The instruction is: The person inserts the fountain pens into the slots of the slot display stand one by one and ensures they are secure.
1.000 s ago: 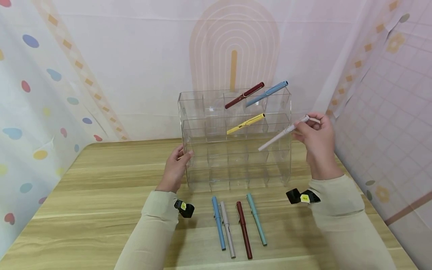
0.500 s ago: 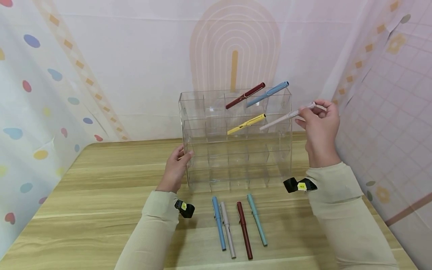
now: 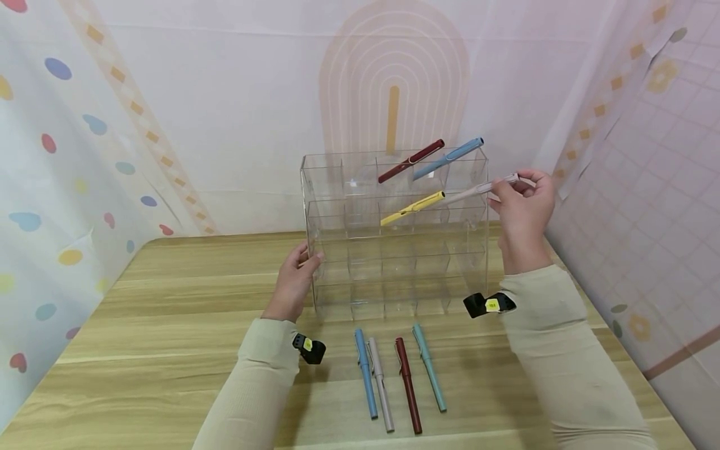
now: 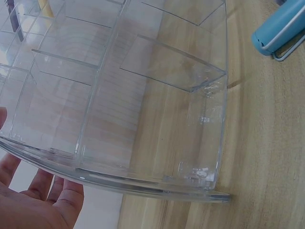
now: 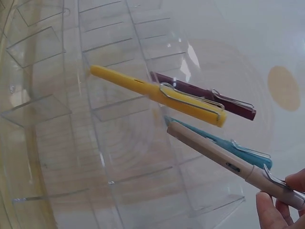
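Note:
My right hand [image 3: 527,209] pinches a pale greyish-pink pen [image 3: 472,192] by its clipped cap end. The pen slants down to the left, its far end over the second row of a clear acrylic pen rack [image 3: 398,256], behind the yellow pen [image 3: 413,209] in the head view. My left hand [image 3: 294,278] grips the rack's left side wall, thumb on the inside and fingers outside. In the top row lean a dark red pen [image 3: 410,161] and a blue pen [image 3: 448,159]. The right wrist view shows the pale pen [image 5: 209,152] beside the yellow pen [image 5: 157,94].
In front of the rack, a blue pen [image 3: 366,375], a pale grey pen [image 3: 380,384], a dark red pen [image 3: 408,386] and a teal pen [image 3: 430,367] lie on the wooden table [image 3: 185,350]. Patterned cloth [image 3: 236,112] hangs behind and at both sides.
My right hand has risen with the pale pen, then shifted slightly left, bringing the pen's lower end up to the second row. My left hand keeps its grip on the rack.

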The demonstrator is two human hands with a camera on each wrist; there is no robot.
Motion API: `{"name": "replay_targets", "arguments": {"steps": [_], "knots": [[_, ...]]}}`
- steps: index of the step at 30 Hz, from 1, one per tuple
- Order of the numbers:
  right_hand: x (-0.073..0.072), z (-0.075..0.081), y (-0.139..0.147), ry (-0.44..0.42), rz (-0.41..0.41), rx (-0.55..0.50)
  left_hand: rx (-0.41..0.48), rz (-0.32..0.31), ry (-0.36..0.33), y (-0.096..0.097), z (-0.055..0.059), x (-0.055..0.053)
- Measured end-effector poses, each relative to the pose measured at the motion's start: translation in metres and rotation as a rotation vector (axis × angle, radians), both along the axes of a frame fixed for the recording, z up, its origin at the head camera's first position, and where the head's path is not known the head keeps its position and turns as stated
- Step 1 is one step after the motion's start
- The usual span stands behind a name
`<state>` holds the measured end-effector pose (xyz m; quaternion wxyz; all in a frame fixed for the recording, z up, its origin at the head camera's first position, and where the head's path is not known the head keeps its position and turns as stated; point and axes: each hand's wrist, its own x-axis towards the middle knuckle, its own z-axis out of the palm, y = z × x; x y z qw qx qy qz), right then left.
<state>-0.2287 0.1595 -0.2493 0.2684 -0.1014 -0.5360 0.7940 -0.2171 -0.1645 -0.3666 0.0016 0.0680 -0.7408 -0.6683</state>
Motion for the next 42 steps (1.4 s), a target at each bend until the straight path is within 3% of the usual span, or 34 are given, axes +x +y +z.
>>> {"name": "replay_targets", "arguments": {"steps": [28, 42], "knots": [[-0.010, -0.022, -0.026, -0.090, 0.021, 0.103, 0.005, 0.006, 0.004, 0.002, 0.001, -0.001], [-0.012, -0.028, -0.028, -0.091, 0.033, 0.124, 0.000, 0.004, 0.011, 0.001, -0.001, -0.001]]}}
